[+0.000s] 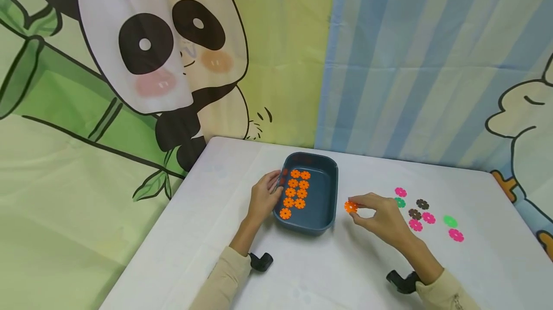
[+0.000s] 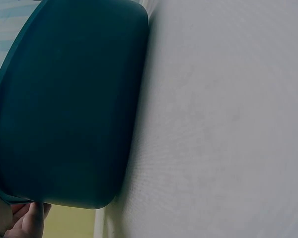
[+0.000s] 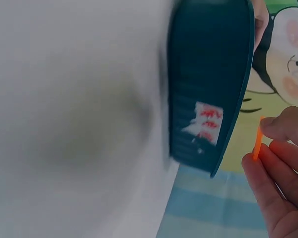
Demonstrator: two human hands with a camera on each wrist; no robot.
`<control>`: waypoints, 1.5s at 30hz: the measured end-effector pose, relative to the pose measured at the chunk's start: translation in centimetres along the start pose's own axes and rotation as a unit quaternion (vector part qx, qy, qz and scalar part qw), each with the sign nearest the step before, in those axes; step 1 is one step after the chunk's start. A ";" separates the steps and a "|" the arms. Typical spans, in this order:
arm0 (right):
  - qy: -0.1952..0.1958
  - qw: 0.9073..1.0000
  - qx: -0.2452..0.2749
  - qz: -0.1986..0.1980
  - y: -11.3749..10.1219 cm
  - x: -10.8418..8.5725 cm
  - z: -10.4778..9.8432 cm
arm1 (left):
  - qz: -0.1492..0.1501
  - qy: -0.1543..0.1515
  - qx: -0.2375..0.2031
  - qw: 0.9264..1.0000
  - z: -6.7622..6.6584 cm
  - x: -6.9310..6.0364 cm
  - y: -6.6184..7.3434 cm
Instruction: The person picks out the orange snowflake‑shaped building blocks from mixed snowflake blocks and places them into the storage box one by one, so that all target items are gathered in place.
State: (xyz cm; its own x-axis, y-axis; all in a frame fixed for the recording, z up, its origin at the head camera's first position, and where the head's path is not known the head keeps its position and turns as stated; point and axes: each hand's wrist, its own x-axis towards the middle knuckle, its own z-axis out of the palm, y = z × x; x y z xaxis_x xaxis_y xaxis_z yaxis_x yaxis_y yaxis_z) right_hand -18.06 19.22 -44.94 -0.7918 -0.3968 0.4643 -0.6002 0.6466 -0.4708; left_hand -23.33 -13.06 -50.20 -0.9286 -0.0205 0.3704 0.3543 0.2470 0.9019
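A dark blue-green plastic tray stands on the white table, with several orange flower-shaped discs laid in two columns along its left side. My left hand grips the tray's left rim; in the left wrist view the tray's outer wall hides part of that hand. Just right of the tray, my right hand pinches one orange notched disc between thumb and fingers. The right wrist view shows this disc edge-on, held above the table.
Right of my right hand lie loose discs: several pink ones, two brown ones and green ones. A torn white label sticks to the tray's outer wall. Behind the table hangs a printed panda curtain.
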 end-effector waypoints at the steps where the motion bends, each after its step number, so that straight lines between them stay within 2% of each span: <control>1: -0.003 1.000 0.009 0.000 -0.3 0.4 0.3 | -0.001 0.001 0.003 1.000 0.0 0.0 0.0; 11: -0.042 0.997 0.063 -0.034 -2.4 3.3 3.8 | 0.008 0.001 0.001 1.000 -0.1 0.0 -0.2; 18: -0.064 0.990 0.109 -0.056 -3.4 4.8 6.0 | 0.011 -0.002 -0.017 1.000 0.0 0.0 -0.4; 19: -0.068 0.990 0.111 -0.059 -3.5 4.9 6.4 | 0.010 -0.003 -0.019 1.000 -0.1 -0.1 0.1; 25: -0.095 0.989 0.093 -0.067 -4.2 5.6 8.1 | 0.010 -0.008 -0.025 1.000 0.0 -0.1 0.3; 26: -0.100 0.989 0.087 -0.069 -4.3 5.7 8.3 | 0.011 -0.007 -0.020 1.000 0.0 0.0 -0.2; 29: -0.111 0.988 0.070 -0.078 -4.5 5.8 8.8 | 0.010 -0.004 -0.002 1.000 0.0 0.0 -0.1; 34: -0.140 0.987 0.039 -0.068 -4.7 6.3 9.3 | 0.009 -0.002 0.009 1.000 0.0 0.0 -0.1; 41: -0.211 0.975 0.031 -0.056 -4.7 7.0 9.8 | 0.013 0.002 -0.004 1.000 0.0 0.0 0.1; 45: -0.233 0.971 0.029 -0.052 -4.7 7.2 10.1 | 0.015 -0.001 -0.013 1.000 0.1 0.1 0.2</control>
State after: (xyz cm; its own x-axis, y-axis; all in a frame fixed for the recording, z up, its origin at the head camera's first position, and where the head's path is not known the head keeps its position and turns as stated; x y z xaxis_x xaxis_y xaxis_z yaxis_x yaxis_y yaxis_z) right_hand -22.10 6.75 -46.96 -0.6839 -0.7182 0.1278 -0.6738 0.5547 -0.4882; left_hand -23.39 -12.94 -50.04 -0.9180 -0.0118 0.3964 0.3841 0.2232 0.8959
